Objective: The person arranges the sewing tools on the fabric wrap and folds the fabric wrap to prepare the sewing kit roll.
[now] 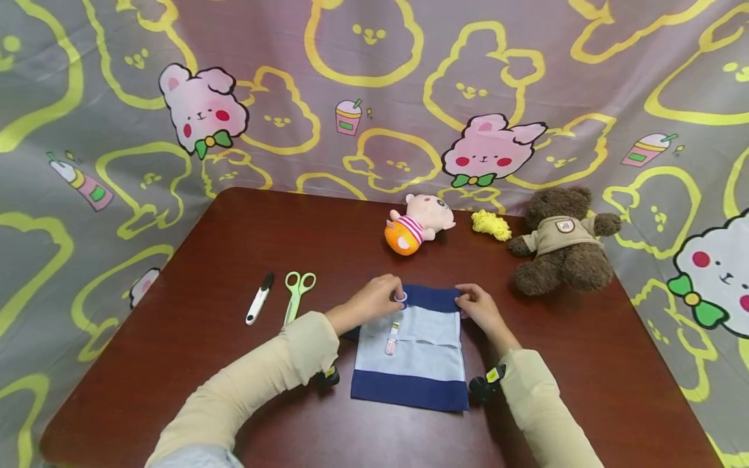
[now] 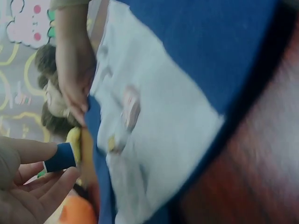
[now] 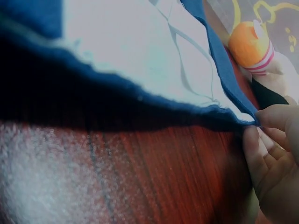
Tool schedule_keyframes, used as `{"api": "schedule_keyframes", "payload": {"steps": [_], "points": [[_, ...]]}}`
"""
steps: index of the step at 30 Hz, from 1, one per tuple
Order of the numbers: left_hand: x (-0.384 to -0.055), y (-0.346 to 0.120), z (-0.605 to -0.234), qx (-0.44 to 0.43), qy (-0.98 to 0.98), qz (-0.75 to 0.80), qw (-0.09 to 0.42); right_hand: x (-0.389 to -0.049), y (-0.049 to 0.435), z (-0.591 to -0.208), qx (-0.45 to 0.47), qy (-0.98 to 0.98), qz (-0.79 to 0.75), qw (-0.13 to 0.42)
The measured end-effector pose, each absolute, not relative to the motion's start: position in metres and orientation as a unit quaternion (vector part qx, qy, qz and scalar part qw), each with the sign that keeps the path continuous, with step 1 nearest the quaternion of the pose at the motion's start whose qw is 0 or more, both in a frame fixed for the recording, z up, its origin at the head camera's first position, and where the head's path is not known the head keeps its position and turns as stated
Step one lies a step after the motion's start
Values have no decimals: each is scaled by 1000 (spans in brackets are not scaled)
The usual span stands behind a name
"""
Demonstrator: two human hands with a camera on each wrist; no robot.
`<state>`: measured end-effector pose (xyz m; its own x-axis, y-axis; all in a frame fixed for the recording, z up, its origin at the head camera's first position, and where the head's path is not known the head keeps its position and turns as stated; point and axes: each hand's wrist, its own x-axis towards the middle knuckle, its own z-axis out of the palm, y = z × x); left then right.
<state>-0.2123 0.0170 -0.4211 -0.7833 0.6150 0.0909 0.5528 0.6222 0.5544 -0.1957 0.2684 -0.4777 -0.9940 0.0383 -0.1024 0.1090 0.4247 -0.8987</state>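
A light blue cloth piece with navy bands at both ends lies on the table between my hands. My left hand pinches a small blue spool with a white rim between thumb and fingers, over the cloth's upper left corner. At the upper right corner, my right hand pinches the navy edge of the cloth between thumb and fingers. A small pale pink piece, seemingly a tag or packet, lies on the light part, with a yellowish bit near it. A pale strip crosses the cloth.
Left of the cloth lie green-handled scissors and a white-and-black cutter. Farther back are a pink plush toy, yellow yarn and a brown teddy bear. A patterned curtain hangs behind the brown table.
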Motion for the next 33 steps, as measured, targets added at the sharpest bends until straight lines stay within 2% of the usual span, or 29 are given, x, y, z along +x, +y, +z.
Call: {"api": "schedule_keyframes", "payload": {"steps": [4, 15, 28, 33], "points": [[-207, 31, -427, 347, 890, 284, 85, -196, 267, -477, 48, 845, -531, 34], [-195, 53, -442, 431, 862, 253, 87, -197, 265, -477, 56, 845, -532, 27], [-200, 54, -444, 386, 849, 310, 183, -196, 265, -477, 60, 848, -527, 22], [-199, 56, -445, 385, 858, 285, 186, -195, 265, -476, 54, 852, -520, 21]]}}
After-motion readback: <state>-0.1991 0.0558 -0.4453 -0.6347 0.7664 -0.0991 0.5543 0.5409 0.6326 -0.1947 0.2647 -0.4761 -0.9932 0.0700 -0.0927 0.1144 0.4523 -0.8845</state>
